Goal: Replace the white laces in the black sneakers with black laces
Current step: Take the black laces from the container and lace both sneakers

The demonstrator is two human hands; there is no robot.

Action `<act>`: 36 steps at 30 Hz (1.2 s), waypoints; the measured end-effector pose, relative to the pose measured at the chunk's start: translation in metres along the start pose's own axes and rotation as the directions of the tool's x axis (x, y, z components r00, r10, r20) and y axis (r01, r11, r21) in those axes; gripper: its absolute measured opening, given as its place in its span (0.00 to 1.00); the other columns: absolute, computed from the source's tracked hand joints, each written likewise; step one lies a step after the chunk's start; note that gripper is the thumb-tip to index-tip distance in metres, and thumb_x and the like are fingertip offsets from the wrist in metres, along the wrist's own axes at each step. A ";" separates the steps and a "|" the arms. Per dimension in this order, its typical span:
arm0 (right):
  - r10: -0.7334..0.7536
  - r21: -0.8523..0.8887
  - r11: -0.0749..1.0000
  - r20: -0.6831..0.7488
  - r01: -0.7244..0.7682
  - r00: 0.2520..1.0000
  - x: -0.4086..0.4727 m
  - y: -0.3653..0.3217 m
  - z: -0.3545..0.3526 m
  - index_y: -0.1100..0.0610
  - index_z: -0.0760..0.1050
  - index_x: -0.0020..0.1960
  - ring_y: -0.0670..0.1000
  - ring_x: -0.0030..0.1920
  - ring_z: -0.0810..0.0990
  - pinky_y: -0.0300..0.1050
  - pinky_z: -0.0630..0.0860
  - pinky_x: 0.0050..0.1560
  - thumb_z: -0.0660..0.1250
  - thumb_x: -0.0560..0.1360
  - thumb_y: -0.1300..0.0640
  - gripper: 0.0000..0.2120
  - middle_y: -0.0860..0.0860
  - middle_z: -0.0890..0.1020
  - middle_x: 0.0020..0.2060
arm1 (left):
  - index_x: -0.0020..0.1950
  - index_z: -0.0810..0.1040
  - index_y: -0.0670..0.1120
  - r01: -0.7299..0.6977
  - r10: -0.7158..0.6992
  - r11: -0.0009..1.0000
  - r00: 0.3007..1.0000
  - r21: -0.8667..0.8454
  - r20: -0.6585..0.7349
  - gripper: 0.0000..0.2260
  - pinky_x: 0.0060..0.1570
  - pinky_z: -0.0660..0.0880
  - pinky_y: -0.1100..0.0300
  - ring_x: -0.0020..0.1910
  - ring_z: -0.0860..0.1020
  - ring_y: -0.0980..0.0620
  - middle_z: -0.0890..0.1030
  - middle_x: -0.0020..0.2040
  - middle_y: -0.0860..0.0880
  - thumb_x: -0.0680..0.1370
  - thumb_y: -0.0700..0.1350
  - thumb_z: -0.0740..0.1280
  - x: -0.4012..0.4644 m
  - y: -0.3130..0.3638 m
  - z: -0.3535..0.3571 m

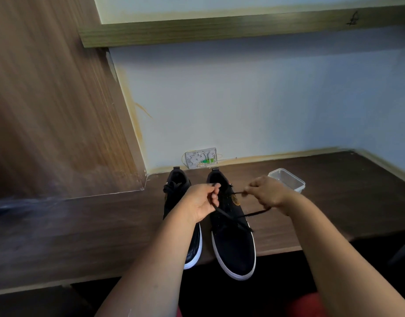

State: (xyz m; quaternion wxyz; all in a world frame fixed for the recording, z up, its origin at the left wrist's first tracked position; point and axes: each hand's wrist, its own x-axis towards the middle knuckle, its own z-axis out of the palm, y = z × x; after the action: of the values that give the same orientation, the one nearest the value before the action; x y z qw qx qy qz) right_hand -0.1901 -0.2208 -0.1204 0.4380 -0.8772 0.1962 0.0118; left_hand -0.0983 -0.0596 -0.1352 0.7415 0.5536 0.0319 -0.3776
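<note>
**A:** From the head camera, where are your hands?

**B:** Both are raised over the right-hand black sneaker (pixel 233 236). Your left hand (pixel 202 201) is curled round one end of the black lace (pixel 229 215), pinching it between thumb and fingers. Your right hand (pixel 265 193), at about three o'clock from the left, pinches the other end, fingers bent tight. The two lace ends cross above the shoe's tongue.

**A:** And the shoes?

**B:** Two black sneakers with white soles stand side by side on a dark wooden desk (pixel 94 229), toes towards you and poking out over the near edge. The left-hand sneaker (pixel 174 193) is partly hidden by your left forearm; a dark lace shows near its collar.

**A:** Anything else there?

**B:** A clear plastic container (pixel 287 179) sits on the desk at two o'clock from the shoes, just behind your right hand. A white wall box (pixel 200 159) with small wires is mounted at twelve o'clock, behind the heels. A wooden panel (pixel 50 106) rises at ten o'clock.
</note>
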 end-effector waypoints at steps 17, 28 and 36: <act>-0.211 -0.032 0.977 -0.307 0.212 0.928 0.020 0.003 0.044 0.60 0.77 0.44 0.47 0.35 0.73 0.40 0.66 0.34 0.62 0.80 0.52 0.12 0.51 0.78 0.33 | 0.44 0.84 0.43 -0.592 0.761 -0.271 0.350 0.758 0.546 0.04 0.34 0.75 0.58 0.37 0.76 0.50 0.76 0.40 0.49 0.71 0.38 0.70 0.010 -0.018 -0.010; -0.278 -0.197 0.955 -0.353 0.220 0.893 0.025 0.008 0.038 0.52 0.78 0.49 0.49 0.47 0.76 0.36 0.71 0.44 0.69 0.70 0.63 0.09 0.46 0.78 0.43 | 0.35 0.73 0.43 -0.169 0.184 0.873 0.983 0.457 0.012 0.08 0.25 0.60 0.65 0.28 0.64 0.55 0.68 0.34 0.50 0.75 0.39 0.65 0.017 -0.005 -0.008; -0.318 -0.166 0.943 -0.200 0.288 0.927 0.014 0.003 0.036 0.55 0.83 0.45 0.47 0.44 0.80 0.41 0.74 0.45 0.72 0.73 0.51 0.07 0.48 0.84 0.40 | 0.48 0.80 0.41 -0.225 0.176 0.906 0.971 0.358 0.162 0.05 0.24 0.61 0.69 0.29 0.66 0.59 0.79 0.45 0.45 0.79 0.36 0.65 0.005 -0.002 -0.009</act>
State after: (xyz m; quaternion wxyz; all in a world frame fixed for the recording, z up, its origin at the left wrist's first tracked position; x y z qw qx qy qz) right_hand -0.1732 -0.1992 -0.1472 0.3499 -0.9200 0.1051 -0.1421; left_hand -0.0921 -0.0545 -0.1427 0.6578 0.6601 -0.1448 -0.3327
